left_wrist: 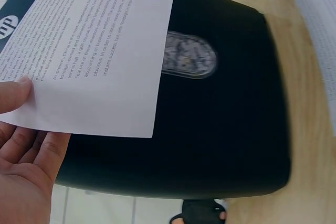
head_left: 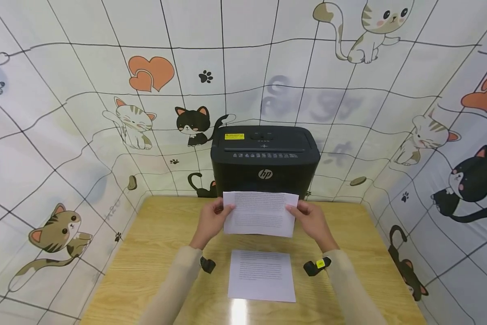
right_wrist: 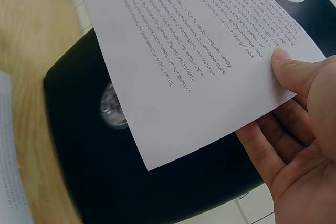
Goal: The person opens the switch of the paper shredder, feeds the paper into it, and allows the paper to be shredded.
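Note:
Both hands hold one printed sheet of paper (head_left: 261,214) up in front of a black HP paper shredder (head_left: 264,176). My left hand (head_left: 212,220) pinches its left edge, thumb on the printed face and fingers behind. At the right edge, my right hand (head_left: 313,223) pinches it the same way. The left wrist view shows the sheet (left_wrist: 121,93) before the shredder's front, where a clear window (left_wrist: 190,55) reveals shredded bits. In the right wrist view the thumb presses on the sheet (right_wrist: 173,114). A slot (head_left: 264,150) runs across the shredder's top.
A second printed sheet (head_left: 261,276) lies flat on the wooden table (head_left: 162,262), between the forearms and nearer to me. Behind and on both sides hang white curtains (head_left: 243,67) with a grid and cat pattern. The shredder stands against the back curtain.

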